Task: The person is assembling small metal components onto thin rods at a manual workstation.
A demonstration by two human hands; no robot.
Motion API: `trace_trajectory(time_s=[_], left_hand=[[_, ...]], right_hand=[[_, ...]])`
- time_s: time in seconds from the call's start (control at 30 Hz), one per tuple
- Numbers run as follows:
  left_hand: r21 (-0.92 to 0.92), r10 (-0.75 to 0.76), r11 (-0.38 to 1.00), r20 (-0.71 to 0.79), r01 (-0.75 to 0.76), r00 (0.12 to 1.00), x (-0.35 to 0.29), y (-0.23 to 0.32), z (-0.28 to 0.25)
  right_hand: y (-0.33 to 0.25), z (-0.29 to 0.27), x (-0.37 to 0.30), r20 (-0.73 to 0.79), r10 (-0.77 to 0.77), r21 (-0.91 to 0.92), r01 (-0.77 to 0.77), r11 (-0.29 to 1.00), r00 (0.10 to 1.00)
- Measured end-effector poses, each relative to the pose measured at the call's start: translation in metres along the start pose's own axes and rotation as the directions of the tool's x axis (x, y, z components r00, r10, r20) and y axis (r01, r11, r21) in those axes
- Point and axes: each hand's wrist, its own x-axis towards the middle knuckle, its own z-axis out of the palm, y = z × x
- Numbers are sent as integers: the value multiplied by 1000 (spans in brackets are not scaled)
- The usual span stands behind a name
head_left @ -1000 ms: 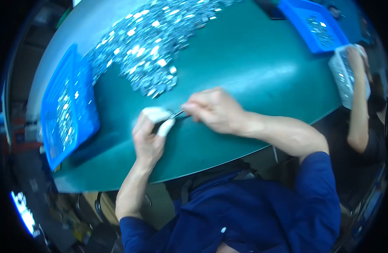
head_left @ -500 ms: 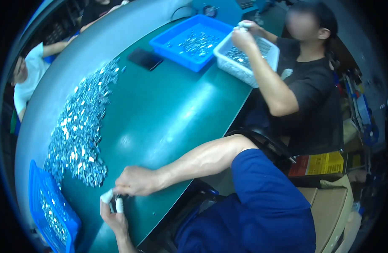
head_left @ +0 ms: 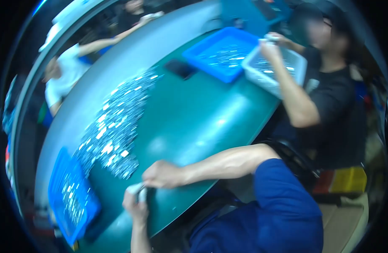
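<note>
Curved green table (head_left: 194, 122), possibly grey-edged

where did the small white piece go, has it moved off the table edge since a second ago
No. The small white piece stays pinched in the left hand at the near edge of the green table, beside the silvery pile; only the camera swung.

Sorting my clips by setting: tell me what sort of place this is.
Probably a small-parts assembly or sorting workshop: a heap of shiny metal pieces on a green worktable, blue parts trays, and co-workers alongside.
</note>
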Motion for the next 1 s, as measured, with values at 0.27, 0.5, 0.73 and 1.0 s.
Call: trace_trajectory(time_s=[0.27, 0.5, 0.73, 1.0], left_hand=[[78, 128, 989, 6, -128, 992, -6, 7, -7], [479, 258, 863, -140, -163, 956, 19, -31, -101], [544, 50, 837, -189, 62, 981, 41, -26, -118], [469, -72, 883, 66, 33, 995, 22, -25, -13]], right_hand=[[-30, -22, -8, 277, 397, 309, -473, 825, 875], [-10, -30, 4, 58, 477, 460, -448, 767, 877], [-11, -37, 11, -7, 486, 536, -407, 740, 874], [-12, -33, 4, 29, 443, 387, -418, 822, 896]])
